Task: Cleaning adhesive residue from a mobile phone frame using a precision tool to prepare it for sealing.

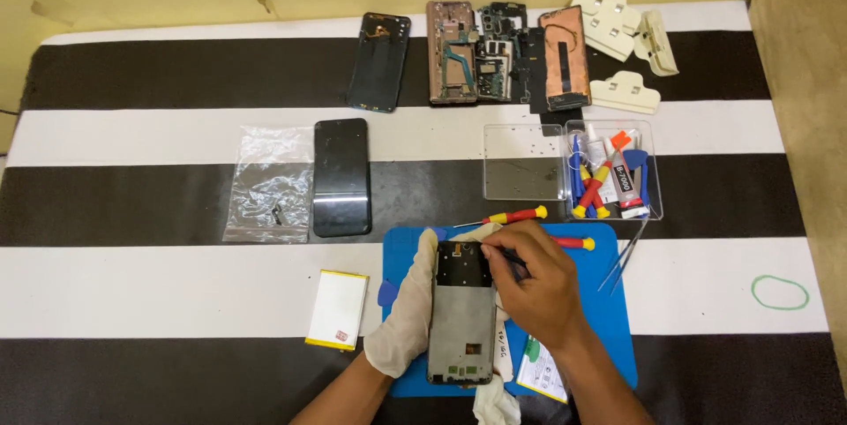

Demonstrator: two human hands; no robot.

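Observation:
An opened phone frame [461, 319] lies upright on a blue work mat [609, 319]. My left hand [408, 315], in a white glove, presses along the frame's left edge. My right hand [534, 288], bare, pinches a thin dark tool, probably tweezers [505, 255], with its tip at the frame's upper right corner. A white cloth [494, 403] pokes out under the frame's lower end.
Two red-and-yellow screwdrivers [512, 215] lie at the mat's top. Behind are a clear tray [524, 161], a tool box with a glue tube [615, 173], a black phone screen [341, 176], a plastic bag [270, 185], dismantled phone parts [476, 52], and a battery [338, 308].

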